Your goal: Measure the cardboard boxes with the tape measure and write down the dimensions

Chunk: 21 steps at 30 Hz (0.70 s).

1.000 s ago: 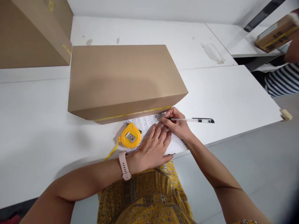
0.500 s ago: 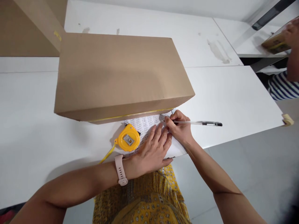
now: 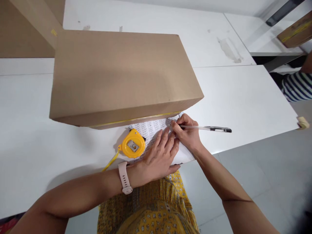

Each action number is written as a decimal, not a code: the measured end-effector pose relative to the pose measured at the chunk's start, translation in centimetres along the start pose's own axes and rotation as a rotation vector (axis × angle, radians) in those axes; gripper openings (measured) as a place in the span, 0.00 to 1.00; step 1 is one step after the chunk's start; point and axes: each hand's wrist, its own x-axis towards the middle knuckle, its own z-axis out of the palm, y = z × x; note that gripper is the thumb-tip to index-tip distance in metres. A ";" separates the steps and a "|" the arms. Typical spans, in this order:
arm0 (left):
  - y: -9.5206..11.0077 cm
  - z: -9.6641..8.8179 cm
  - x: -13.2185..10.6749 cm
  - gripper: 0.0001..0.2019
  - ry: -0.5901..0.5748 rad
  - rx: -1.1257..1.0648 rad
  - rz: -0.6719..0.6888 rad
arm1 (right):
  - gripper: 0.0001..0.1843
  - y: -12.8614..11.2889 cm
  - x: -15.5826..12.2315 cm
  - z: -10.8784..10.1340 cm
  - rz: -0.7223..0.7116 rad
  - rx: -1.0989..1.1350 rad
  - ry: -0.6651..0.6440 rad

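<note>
My right hand (image 3: 187, 131) grips a clear pen (image 3: 207, 128) with a black clip end, its tip against a sheet of paper (image 3: 151, 128) covered in rows of small handwriting. Flat on the same sheet lies my left hand (image 3: 162, 154), fingers stretched out, a pale pink watch band at the wrist. Just left of those fingers a yellow tape measure (image 3: 133, 144) rests partly on the paper's edge. Behind both hands stands a closed brown cardboard box (image 3: 126, 74), with a yellow strip low along its near side. The paper's far edge meets the box's base.
Everything rests on a white table (image 3: 243, 100), whose near edge runs close to my body. A larger cardboard carton (image 3: 21, 35) stands at the far left. At the far right, another box (image 3: 296, 32) sits on a white surface near a person's striped sleeve (image 3: 298, 86).
My hands, pen and paper hold almost the same place. The view has shifted slightly. At the far right, the other person's hand has gone from the box there.
</note>
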 end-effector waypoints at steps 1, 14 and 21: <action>0.0 0.0 0.0 0.44 -0.004 0.009 0.001 | 0.18 0.0 0.0 0.0 -0.007 0.004 0.000; -0.1 -0.1 0.1 0.45 -0.004 0.025 0.004 | 0.17 0.1 0.2 0.1 -0.006 0.020 0.040; -0.1 -0.3 0.1 0.44 -0.007 0.040 0.005 | 0.18 0.2 0.1 -0.1 -0.014 0.018 0.019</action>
